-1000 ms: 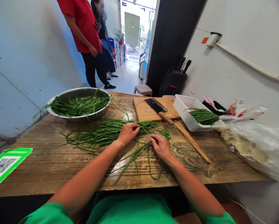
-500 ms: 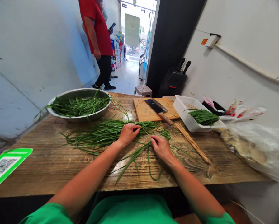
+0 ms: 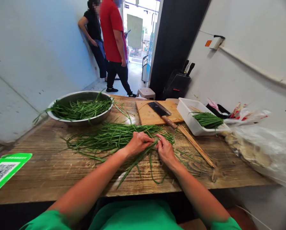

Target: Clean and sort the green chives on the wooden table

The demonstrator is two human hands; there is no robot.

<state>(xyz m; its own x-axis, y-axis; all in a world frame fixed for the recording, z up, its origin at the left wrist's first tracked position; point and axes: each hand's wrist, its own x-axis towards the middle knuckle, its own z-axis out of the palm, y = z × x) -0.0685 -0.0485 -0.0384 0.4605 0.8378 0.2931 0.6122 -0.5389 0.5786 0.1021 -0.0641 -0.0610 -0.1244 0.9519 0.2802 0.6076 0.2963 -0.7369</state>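
Observation:
Just in front of the heap of garlic chives (image 3: 109, 135), my two hands nearly meet. My left hand (image 3: 138, 143) is closed, pinching a few green chive leaves (image 3: 133, 166) that trail down toward the table's near edge. A thin bamboo skewer (image 3: 148, 133) slants between the hands, its upper end showing above my left fingers. My right hand (image 3: 166, 150) is closed at the lower end of this skewer, where the chives cross it. The fingers hide the exact grip. One loose chive curls below my right hand.
A metal bowl of chives (image 3: 85, 121) stands at the left. Behind lie a cutting board (image 3: 143, 116) and a cleaver (image 3: 160, 109). Bamboo skewers (image 3: 195, 145), a white tub (image 3: 193, 124) with chives and plastic bags (image 3: 260, 150) are on the right. Two people (image 3: 113, 38) stand beyond the table.
My left hand has moved right and slightly down, to the chives beside my right fingers. The person in red has moved right, and a second person in black now shows.

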